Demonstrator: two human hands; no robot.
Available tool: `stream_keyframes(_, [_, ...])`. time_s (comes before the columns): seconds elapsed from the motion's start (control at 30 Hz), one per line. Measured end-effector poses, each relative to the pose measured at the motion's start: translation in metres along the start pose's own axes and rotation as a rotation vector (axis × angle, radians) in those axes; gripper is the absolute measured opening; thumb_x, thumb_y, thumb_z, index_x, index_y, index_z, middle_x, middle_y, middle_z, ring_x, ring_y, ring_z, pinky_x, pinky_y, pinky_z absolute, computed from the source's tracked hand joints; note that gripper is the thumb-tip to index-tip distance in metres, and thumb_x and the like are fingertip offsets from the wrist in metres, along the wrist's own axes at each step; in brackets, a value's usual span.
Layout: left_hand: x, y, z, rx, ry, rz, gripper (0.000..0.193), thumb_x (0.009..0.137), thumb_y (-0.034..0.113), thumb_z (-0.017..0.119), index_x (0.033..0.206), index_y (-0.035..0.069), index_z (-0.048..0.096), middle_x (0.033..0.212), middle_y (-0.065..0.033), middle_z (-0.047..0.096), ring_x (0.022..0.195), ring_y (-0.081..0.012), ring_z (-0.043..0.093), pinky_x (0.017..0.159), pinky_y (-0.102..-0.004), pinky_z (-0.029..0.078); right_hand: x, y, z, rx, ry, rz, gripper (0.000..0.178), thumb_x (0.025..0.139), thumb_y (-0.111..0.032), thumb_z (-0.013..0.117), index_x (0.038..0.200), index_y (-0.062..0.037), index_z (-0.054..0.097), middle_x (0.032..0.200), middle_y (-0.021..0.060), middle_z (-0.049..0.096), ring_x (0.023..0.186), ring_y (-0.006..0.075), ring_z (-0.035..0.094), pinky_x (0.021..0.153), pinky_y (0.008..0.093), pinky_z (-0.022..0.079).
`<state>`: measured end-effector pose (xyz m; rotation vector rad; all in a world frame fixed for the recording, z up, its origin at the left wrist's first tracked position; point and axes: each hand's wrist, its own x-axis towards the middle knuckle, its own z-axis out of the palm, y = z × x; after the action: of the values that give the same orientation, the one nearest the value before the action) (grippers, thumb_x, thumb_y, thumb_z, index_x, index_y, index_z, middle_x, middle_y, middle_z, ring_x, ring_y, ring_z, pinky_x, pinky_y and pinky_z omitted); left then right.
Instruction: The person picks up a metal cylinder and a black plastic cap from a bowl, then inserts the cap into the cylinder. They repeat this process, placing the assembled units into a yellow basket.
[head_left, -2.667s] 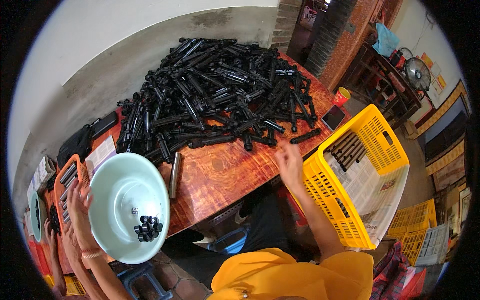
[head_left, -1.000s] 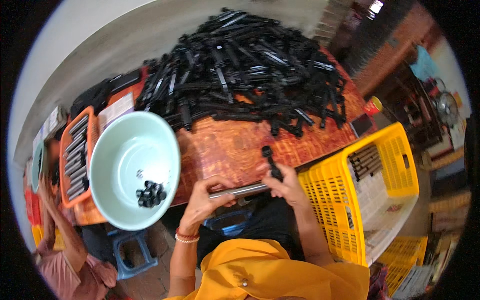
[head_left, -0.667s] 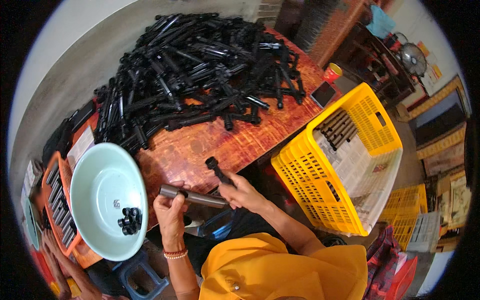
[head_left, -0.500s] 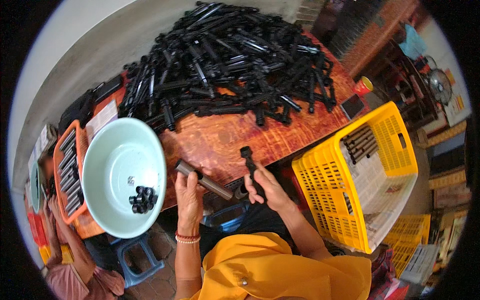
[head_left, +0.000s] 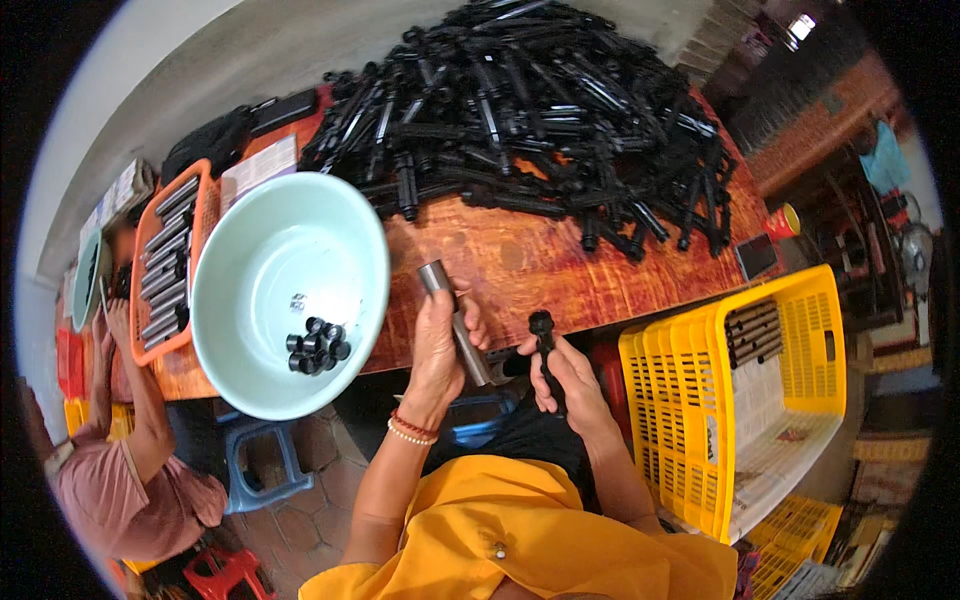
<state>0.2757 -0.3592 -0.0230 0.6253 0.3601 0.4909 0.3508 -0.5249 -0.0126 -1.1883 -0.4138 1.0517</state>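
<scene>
My left hand [head_left: 437, 345] grips a smooth grey-brown metal tube [head_left: 470, 350], held slanted over the table's front edge, thumb along its side. In my right hand [head_left: 575, 385] is a slim black torch-shaped piece [head_left: 541, 325] with a wider ribbed head, held upright; its lower part is covered by my fingers. The two pieces are apart. Beyond my hands, a large heap of similar black tubular pieces [head_left: 520, 120] covers the back of the wooden table [head_left: 480, 245]. Left of my left hand, a pale blue-green basin [head_left: 240, 330] holds several short black rings or caps [head_left: 316, 350].
An orange basket [head_left: 150, 350] of metal tubes stands left of the basin. At right, a yellow crate [head_left: 675, 400] lined with newspaper holds dark tubes [head_left: 755, 335]. A phone [head_left: 756, 257] and a cup [head_left: 783, 221] are near the table's right end. Another person [head_left: 135, 480] works at far left.
The view has shifted, so the scene sits further right. The tube in my left hand has turned steeper, and my hands are slightly closer together. Both keep hold of their pieces.
</scene>
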Motion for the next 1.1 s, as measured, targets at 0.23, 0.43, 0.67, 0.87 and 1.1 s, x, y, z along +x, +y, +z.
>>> stream_keyframes(0.23, [0.011, 0.007, -0.004, -0.099, 0.074, 0.026, 0.022, 0.094, 0.03, 0.055, 0.096, 0.009, 0.048, 0.071, 0.0002, 0.041, 0.059, -0.0093, 0.042, 0.054, -0.0234, 0.04, -0.021, 0.013, 0.01, -0.203, -0.12, 0.166, 0.028, 0.1, -0.021, 0.036, 0.11, -0.0006, 0.051, 0.063, -0.0023, 0.041, 0.047, 0.0042, 0.034, 0.045, 0.0179, 0.03])
stream_keyframes(0.43, [0.009, 0.005, -0.005, -0.173, 0.051, 0.007, 0.023, 0.094, 0.032, 0.053, 0.094, 0.01, 0.047, 0.071, 0.0004, 0.042, 0.06, -0.0085, 0.042, 0.055, -0.023, 0.042, -0.018, 0.023, 0.021, -0.242, -0.105, 0.249, 0.028, 0.099, -0.023, 0.037, 0.109, -0.0016, 0.052, 0.061, -0.0027, 0.04, 0.047, 0.0041, 0.034, 0.043, 0.0185, 0.03])
stream_keyframes(0.67, [0.005, 0.001, -0.002, -0.17, 0.053, -0.002, 0.025, 0.094, 0.035, 0.053, 0.088, 0.012, 0.046, 0.066, 0.0016, 0.041, 0.056, -0.0074, 0.04, 0.05, -0.0211, 0.037, -0.012, 0.019, 0.03, -0.253, -0.12, 0.246, 0.032, 0.1, -0.03, 0.035, 0.106, -0.0028, 0.05, 0.062, -0.0015, 0.041, 0.046, 0.0043, 0.033, 0.043, 0.0168, 0.029])
stream_keyframes(0.87, [-0.006, -0.013, 0.007, -0.124, -0.001, -0.012, 0.03, 0.094, 0.038, 0.051, 0.082, 0.012, 0.042, 0.063, 0.0015, 0.037, 0.052, -0.007, 0.036, 0.047, -0.0206, 0.035, -0.011, 0.025, 0.035, -0.15, -0.019, 0.23, 0.026, 0.099, -0.028, 0.038, 0.106, -0.0063, 0.05, 0.063, -0.0022, 0.042, 0.048, 0.0048, 0.036, 0.043, 0.0181, 0.03])
stream_keyframes(1.1, [-0.003, -0.016, -0.001, -0.131, -0.077, -0.05, 0.024, 0.091, 0.027, 0.059, 0.083, 0.012, 0.043, 0.066, 0.0006, 0.041, 0.055, -0.0084, 0.042, 0.05, -0.0223, 0.04, -0.01, 0.027, 0.024, -0.15, -0.085, 0.185, 0.024, 0.096, -0.023, 0.04, 0.105, -0.0048, 0.053, 0.065, -0.0018, 0.043, 0.051, 0.0052, 0.037, 0.045, 0.0185, 0.03])
